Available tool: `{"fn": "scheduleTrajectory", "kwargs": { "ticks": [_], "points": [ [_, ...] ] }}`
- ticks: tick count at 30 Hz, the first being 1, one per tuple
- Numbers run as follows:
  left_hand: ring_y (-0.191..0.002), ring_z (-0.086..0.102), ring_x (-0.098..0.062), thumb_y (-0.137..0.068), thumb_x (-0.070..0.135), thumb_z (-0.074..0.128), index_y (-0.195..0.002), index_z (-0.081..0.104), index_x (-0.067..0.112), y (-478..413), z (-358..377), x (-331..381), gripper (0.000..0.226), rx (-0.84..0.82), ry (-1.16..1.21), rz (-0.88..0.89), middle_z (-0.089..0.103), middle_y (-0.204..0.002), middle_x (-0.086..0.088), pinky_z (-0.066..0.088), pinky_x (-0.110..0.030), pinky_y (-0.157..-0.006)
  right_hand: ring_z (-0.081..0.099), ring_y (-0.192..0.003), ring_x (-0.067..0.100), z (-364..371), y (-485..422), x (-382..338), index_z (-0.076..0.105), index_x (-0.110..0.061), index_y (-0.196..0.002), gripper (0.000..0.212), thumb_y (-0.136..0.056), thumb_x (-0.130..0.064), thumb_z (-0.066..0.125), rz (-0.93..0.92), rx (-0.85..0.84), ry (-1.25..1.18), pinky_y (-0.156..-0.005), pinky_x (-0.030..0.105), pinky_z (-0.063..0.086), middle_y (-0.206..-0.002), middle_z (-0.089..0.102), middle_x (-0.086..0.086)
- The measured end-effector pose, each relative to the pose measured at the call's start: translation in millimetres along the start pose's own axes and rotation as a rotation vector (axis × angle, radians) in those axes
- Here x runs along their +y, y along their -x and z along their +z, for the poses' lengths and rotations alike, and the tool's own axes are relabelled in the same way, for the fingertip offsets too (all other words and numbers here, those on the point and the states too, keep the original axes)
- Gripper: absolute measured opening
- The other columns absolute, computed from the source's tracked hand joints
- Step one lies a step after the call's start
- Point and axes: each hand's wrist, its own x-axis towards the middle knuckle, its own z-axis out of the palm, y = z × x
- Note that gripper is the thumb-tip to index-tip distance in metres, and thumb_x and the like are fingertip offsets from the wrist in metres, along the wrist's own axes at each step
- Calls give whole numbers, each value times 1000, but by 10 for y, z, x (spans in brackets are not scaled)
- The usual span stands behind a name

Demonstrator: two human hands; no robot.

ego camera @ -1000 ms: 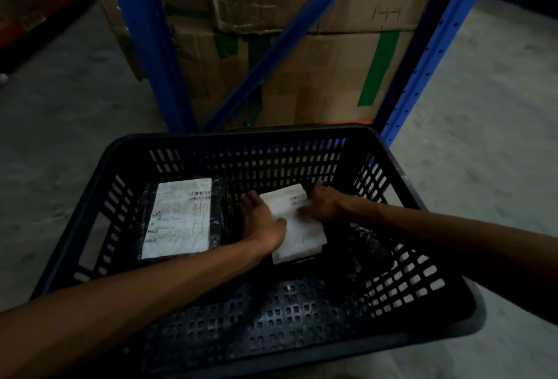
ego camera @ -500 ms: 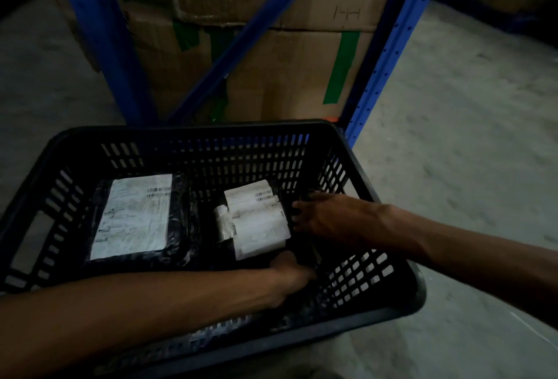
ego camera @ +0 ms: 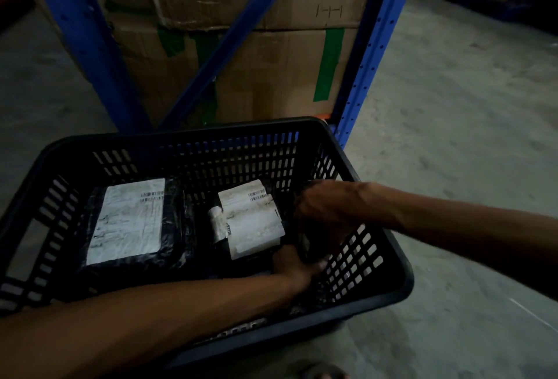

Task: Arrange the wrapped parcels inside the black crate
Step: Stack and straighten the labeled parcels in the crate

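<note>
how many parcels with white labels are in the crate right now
2. One large labelled parcel lies flat on the left of the black crate; a smaller one lies right of centre. Both hands work a dark item by the right wall, possibly another parcel.

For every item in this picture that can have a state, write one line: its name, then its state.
Black crate: upright on the floor, open-topped, holding parcels.
Large parcel: lying flat at the crate's left, label up.
Small parcel: lying mid-crate, label up, label corner peeling.
Left hand: inside the crate near the right wall; grip too dark to tell.
Right hand: reaching in over the right rim; grip unclear.
Cardboard boxes: stacked, taped shut.
</note>
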Motion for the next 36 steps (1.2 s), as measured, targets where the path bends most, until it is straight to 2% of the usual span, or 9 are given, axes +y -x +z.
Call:
{"fn": "scheduleTrajectory", "kwargs": {
  "ticks": [3,6,13,19,21,26,29,32,36],
  "points": [
    [-98,67,-17,-81,43,71,-116,72,14,179,-414,61,45,-102,0,49,72,-117,-4,48,-19,-75,71,-74,11,-434,105,39,73,-29,-97,49,-55,-52,67,87,-93,-334,-66,28,61,-80,75,-9],
    [-78,65,-19,-79,61,63,-78,69,17,355,-950,79,45,-180,-24,110,69,-85,-6,45,-25,-67,63,-64,7,-786,109,93,73,-24,-80,32,-63,-47,60,122,-63,-665,-57,25,50,-63,68,-11],
    [-87,70,-26,-83,61,59,-103,76,18,517,-1723,151,51,-120,653,-71,77,-99,-8,57,-38,-82,60,-71,26,-802,-31,351,66,-22,-88,45,-72,-61,53,392,117,-1585,-66,31,50,-87,64,10],
    [-75,71,-18,-79,36,76,-99,72,12,303,-1933,174,32,118,842,-76,71,-93,-7,55,-26,-63,53,-68,21,-443,-332,264,54,-26,-85,64,-62,-85,49,701,192,-2018,-73,29,42,-81,55,5],
    [-64,68,-15,-84,17,73,-102,75,1,145,-1796,69,25,250,756,-8,72,-83,-7,55,-23,-61,64,-89,26,-364,-408,164,66,-16,-94,68,-60,-74,67,635,247,-2023,-82,39,51,-103,70,12],
    [-106,67,-27,-93,29,60,-129,65,10,-237,-1576,-129,42,389,479,-40,71,-119,-7,54,-39,-97,70,-99,34,-252,-593,-184,65,4,-111,38,-81,-17,75,649,447,-2020,-88,48,58,-114,71,20],
    [-112,64,-29,-97,26,54,-131,63,7,-338,-1497,-181,40,397,346,-29,68,-125,-11,52,-37,-97,68,-98,29,-132,-697,-278,56,1,-121,34,-91,-14,63,556,438,-2061,-88,42,58,-123,64,17],
    [-115,63,-29,-100,29,46,-131,61,7,-373,-1423,-208,41,417,163,29,66,-128,-12,48,-31,-90,59,-111,23,-78,-770,-327,28,-6,-142,66,-90,-26,64,537,493,-2005,-94,35,51,-131,53,5],
    [-105,67,-29,-99,25,48,-122,67,7,-402,-1465,-188,35,426,146,56,71,-115,-15,51,-32,-86,63,-116,31,98,-881,-188,30,-13,-146,82,-80,-37,73,479,467,-2012,-100,50,51,-136,59,14]
  ]
}}
